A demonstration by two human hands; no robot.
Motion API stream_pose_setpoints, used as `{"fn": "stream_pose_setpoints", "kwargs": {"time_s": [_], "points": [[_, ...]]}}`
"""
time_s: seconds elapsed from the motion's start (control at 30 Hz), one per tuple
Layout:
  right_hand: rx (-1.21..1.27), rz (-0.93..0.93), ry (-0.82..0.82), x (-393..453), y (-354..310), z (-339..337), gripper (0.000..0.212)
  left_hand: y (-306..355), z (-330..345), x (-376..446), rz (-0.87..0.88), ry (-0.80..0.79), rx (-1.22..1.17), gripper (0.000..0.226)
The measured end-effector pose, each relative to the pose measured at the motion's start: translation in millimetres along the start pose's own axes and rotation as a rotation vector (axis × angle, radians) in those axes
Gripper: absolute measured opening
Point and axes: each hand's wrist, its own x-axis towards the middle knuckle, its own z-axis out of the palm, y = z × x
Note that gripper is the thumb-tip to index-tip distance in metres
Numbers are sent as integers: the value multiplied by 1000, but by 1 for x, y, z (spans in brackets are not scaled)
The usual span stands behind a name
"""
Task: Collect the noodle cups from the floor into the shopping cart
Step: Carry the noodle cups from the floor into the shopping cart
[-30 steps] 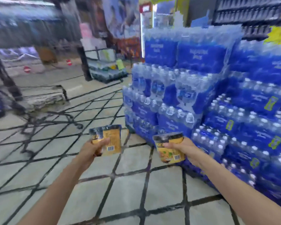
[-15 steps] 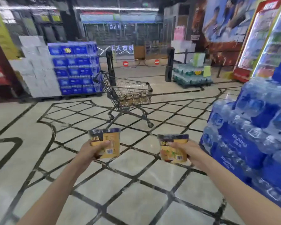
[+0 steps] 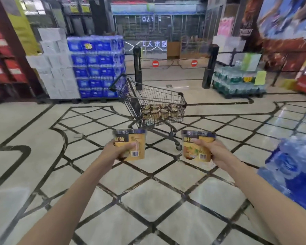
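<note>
Two cups in play here; the left hand (image 3: pixel 117 150) grips one yellow noodle cup (image 3: pixel 131 145) round its side, fingers curled across the label, and the right hand (image 3: pixel 217 152) holds a second noodle cup (image 3: pixel 197 146) the same way, thumb over the front; both cups upright, lids on top, carried out in front at about the same height. Straight ahead, well apart from the hands, stands the shopping cart (image 3: pixel 145 96) on the tiled floor (image 3: pixel 148 200), and a cluster of cups (image 3: pixel 160 111) already sits at the bottom of its basket. The step, as I read it, is the carry and the drop; the sound way is to walk right up to the basket's near rim before letting go, lift each cup over the wire edge, and lower it in rather than toss it, so the lids stay sealed; one hand at a time would likely be steadier. Mind the blue water packs (image 3: pixel 293 174) close on the right; keep that elbow in. No cups show on the visible floor.
</note>
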Motion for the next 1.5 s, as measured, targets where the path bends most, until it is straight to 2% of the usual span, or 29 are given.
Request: {"fn": "stream_pose_setpoints", "kwargs": {"time_s": [0.13,0.33,0.4,0.47,0.53,0.57,0.7,0.8,0.93,1.03,1.13,1.27,1.3,1.4,1.43,1.5], "points": [[-16,-6,-29,90,-22,11,94,10,8,91,-15,-14,17,69],[-30,12,-2,230,-38,31,62,14,9,244,-37,-38,11,90],[-28,21,4,278,-47,38,55,17,5,300,-36,-34,0,78],[-10,27,8,326,-61,48,68,25,0,353,-51,-24,-3,53],[-22,25,8,371,-75,61,72,34,-6,405,-56,-16,19,41],[-24,21,11,392,-82,67,68,39,-10,431,-54,-22,25,44],[-13,22,-7,470,-105,84,62,55,-20,522,-67,-50,48,83],[-36,21,-14,534,-114,91,51,57,-23,589,-66,-56,66,101],[-74,22,-6,633,-123,98,55,56,-23,680,-56,-80,94,118],[-66,39,-12,710,-128,104,49,55,-18,750,-64,-72,89,136],[-59,81,-34,781,-136,111,44,58,-14,816,-96,-47,72,136],[-83,108,-92,864,-145,125,38,65,-10,888,-97,-28,69,110],[-84,118,-106,883,-144,129,45,64,-10,904,-112,-27,65,104],[-111,154,-109,930,-132,142,96,49,-13,947,-175,-23,48,103],[-98,161,-109,945,-125,146,105,42,-13,961,-203,-29,37,102],[-105,190,-112,972,-111,153,107,25,-16,987,-272,-31,30,95]]}}
